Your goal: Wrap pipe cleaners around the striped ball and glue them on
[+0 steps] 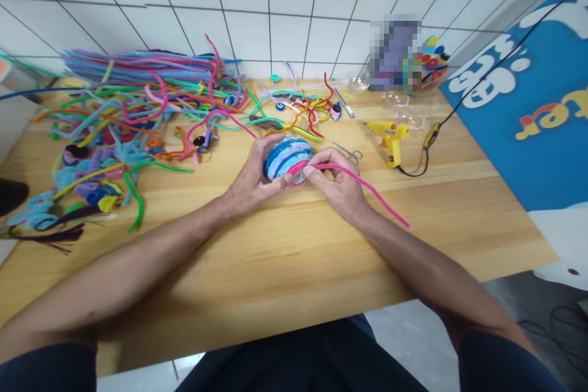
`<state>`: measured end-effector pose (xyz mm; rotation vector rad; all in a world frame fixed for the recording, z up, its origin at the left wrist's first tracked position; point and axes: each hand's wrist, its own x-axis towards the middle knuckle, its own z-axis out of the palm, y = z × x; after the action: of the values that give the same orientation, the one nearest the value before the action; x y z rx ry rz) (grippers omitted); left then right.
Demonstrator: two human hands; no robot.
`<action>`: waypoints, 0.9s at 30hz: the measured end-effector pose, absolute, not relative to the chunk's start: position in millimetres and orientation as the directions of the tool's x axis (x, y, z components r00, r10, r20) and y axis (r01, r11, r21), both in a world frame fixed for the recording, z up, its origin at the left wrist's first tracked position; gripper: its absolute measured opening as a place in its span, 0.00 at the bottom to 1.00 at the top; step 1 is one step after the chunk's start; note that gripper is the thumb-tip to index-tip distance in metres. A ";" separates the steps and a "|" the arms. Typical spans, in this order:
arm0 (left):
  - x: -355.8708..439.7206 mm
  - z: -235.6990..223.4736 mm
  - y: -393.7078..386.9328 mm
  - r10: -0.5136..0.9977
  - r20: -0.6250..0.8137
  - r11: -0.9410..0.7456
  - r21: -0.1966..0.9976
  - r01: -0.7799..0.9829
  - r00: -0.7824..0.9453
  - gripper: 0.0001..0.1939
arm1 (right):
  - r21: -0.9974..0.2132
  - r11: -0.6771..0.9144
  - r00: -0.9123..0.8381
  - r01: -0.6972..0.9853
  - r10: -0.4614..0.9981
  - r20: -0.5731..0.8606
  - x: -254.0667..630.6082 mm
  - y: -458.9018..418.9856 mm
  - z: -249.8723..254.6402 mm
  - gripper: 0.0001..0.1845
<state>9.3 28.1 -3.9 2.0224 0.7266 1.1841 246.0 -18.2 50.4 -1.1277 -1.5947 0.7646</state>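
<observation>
- Worktop (285,269): fuzzy stems (142,70) lie spare at back left.
- Left hand (252,176): its grip cups the striped ball (285,155), mid-worktop; the right hand (340,187) has its grip pinching a pink stem (373,188) at the ball's near end.
- Striped ball: blue and lilac bands cover the visible side, so the wrapping looks mostly done.
- Pink stem: its long tail hangs unwound, seemingly left to lay.
- Pale patch inside the pink ring: apparently uncovered.
- Hidden: the ball's underside; whether glue sits under the fingertips, I cannot tell.
</observation>
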 end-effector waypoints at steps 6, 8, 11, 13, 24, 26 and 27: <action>10.3 -0.3 24.3 0.769 0.485 -0.575 0.809 0.120 0.415 0.43 | -0.895 0.322 -0.047 0.309 0.945 0.324 246.0 -17.3 48.6 0.09; 10.1 0.1 23.6 0.772 0.481 -0.575 0.808 0.132 0.416 0.44 | -0.894 0.321 -0.052 0.313 0.945 0.322 245.9 -17.4 47.5 0.10; 10.3 0.9 22.9 0.775 0.477 -0.573 0.807 0.143 0.415 0.43 | -0.891 0.325 -0.057 0.317 0.944 0.324 245.9 -17.8 46.1 0.10; 10.7 1.8 22.7 0.779 0.467 -0.564 0.813 0.142 0.418 0.43 | -0.891 0.326 -0.056 0.317 0.944 0.326 246.1 -18.1 45.5 0.10; 14.7 1.7 21.9 0.797 0.462 -0.547 0.825 0.140 0.389 0.45 | -0.902 0.309 -0.055 0.303 0.950 0.307 245.3 -18.1 45.6 0.09; 15.9 1.1 21.7 0.804 0.458 -0.536 0.834 0.130 0.380 0.46 | -0.902 0.306 -0.055 0.304 0.951 0.304 245.5 -18.2 45.9 0.09; 16.1 1.0 21.8 0.805 0.458 -0.534 0.836 0.123 0.377 0.46 | -0.902 0.308 -0.057 0.301 0.950 0.306 245.7 -18.1 45.9 0.09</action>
<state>16.1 21.8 1.0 1.9090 0.8015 1.1888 245.7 -18.1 45.9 -1.1782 -1.5717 0.8112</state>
